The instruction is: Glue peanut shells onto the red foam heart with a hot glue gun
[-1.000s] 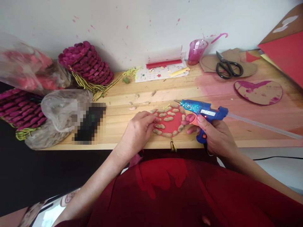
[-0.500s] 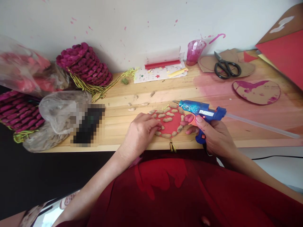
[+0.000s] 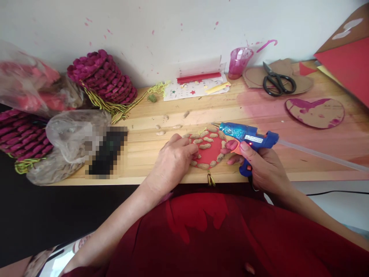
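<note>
My right hand [image 3: 266, 167] is wrapped round a blue hot glue gun [image 3: 245, 134], a finger on its orange trigger and its nozzle pointing left. A clear glue stick [image 3: 323, 154] sticks out of its back. Below the nozzle lies a red cut-out [image 3: 209, 154], with peanuts [image 3: 205, 146] round its border and several more inside. My left hand [image 3: 175, 156] rests at the cut-out's left side, fingers closed on a peanut [image 3: 198, 156] that they partly hide. A small yellow-green thread loop [image 3: 211, 179] hangs at the cut-out's lower edge.
Loose peanuts [image 3: 177, 126] lie behind my left hand. Black scissors [image 3: 279, 82] rest on cardboard at the back right, near a painted cardboard heart [image 3: 315, 112] and a pink-stained cup [image 3: 240, 63]. Magenta peanut-like bundles [image 3: 102, 79] and plastic bags [image 3: 70, 134] stand left. A cord [image 3: 337, 191] runs right.
The left fingers have shifted slightly at the cut-out's left edge. The right hand keeps the glue gun in nearly the same place; the view has moved a little.
</note>
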Demonstrator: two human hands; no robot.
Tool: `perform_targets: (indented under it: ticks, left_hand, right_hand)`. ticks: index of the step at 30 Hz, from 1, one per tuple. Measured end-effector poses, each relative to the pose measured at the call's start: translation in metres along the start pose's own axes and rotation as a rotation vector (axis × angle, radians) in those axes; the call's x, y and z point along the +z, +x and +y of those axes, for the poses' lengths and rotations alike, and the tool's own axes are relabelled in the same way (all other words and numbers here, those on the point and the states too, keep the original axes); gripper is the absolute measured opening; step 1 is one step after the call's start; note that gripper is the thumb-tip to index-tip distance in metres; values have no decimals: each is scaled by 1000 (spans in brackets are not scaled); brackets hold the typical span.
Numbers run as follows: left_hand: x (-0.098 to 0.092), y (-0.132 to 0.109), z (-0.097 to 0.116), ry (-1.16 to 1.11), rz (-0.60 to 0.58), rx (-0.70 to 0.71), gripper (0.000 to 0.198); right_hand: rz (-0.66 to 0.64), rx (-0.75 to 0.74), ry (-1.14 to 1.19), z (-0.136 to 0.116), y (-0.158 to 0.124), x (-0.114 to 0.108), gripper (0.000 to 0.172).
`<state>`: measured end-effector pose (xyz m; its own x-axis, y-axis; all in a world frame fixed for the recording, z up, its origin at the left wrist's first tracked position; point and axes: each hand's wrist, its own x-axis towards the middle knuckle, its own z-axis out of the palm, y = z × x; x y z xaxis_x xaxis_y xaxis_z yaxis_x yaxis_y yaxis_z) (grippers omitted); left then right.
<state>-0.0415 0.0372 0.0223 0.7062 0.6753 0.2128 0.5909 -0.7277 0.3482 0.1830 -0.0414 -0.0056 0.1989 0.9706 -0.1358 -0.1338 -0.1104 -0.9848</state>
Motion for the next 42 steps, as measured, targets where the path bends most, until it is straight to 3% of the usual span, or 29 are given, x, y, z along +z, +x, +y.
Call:
perform_targets:
  ticks: [6, 42]
  left_hand:
    - [-7, 10, 5, 73, -82, 4, 26]
    - [0, 2, 5, 122, -65, 16, 19]
  right_hand:
    - [-1, 6, -31, 0, -1, -1, 25]
    - [-17, -4, -84, 0, -1, -2, 23]
